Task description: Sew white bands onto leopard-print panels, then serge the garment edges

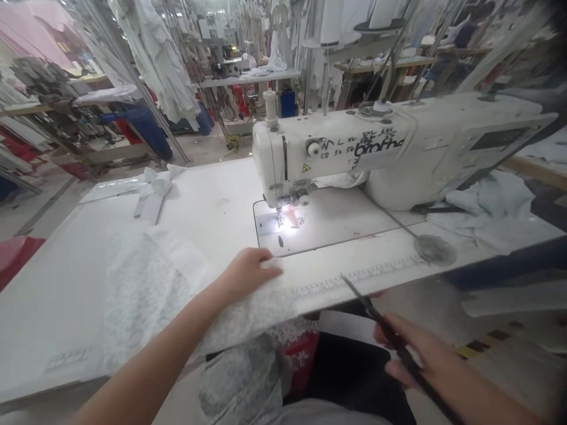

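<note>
the left hand point(248, 271) lies flat and open on the white lace cloth point(146, 289), just in front of the sewing machine point(354, 153). the right hand point(420, 354) grips thin dark scissors point(376, 319) near the table edge. nothing sits under the needle yet.

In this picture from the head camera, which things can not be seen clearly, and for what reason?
- Dark tool in the right hand, head view: motion blur; its kind stays unclear.
- Right forearm: cut off by the lower edge.
- Needle area of the sewing machine: washed out by lamp glare.
- Lace fabric under the left hand: the hand covers part, the table edge hides the hanging end.
- Handwriting on the machine: too small.
</note>
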A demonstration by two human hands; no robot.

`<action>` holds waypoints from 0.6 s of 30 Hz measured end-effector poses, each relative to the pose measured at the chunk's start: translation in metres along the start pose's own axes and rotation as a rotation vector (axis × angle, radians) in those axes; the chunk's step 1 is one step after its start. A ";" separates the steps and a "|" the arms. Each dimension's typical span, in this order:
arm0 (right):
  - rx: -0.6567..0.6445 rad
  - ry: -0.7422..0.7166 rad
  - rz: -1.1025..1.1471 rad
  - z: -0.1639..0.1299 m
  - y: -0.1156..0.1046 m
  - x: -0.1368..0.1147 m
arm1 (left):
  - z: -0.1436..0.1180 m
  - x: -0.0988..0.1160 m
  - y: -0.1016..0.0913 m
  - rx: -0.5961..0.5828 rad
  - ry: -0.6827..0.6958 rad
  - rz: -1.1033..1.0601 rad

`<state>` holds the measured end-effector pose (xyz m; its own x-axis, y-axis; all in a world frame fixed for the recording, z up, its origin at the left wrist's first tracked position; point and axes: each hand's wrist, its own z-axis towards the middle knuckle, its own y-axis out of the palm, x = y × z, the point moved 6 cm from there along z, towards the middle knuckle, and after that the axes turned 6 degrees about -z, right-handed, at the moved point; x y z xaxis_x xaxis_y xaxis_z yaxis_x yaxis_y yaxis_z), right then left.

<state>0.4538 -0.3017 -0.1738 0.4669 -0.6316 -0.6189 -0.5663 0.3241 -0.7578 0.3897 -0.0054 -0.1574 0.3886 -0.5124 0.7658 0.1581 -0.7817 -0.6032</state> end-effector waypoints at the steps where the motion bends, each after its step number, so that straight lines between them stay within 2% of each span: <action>1: -0.090 -0.006 0.038 -0.009 0.016 -0.004 | -0.010 0.001 0.006 -0.069 -0.023 -0.065; 3: -0.165 -0.014 0.070 -0.015 0.036 -0.010 | -0.029 0.006 0.017 -0.178 -0.045 -0.166; 6: -0.152 -0.041 0.067 -0.009 0.050 -0.018 | -0.053 0.012 0.030 -0.268 -0.105 -0.297; 13: -0.120 -0.201 0.105 -0.003 0.059 -0.046 | -0.087 0.003 0.057 -0.209 -0.305 -0.676; 18: -0.053 -0.190 0.054 -0.005 0.065 -0.043 | -0.092 -0.009 0.069 -0.214 -0.367 -0.710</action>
<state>0.3936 -0.2572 -0.1956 0.5515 -0.4686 -0.6901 -0.6265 0.3135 -0.7135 0.3138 -0.0872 -0.1849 0.5387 0.2483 0.8051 0.3158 -0.9454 0.0803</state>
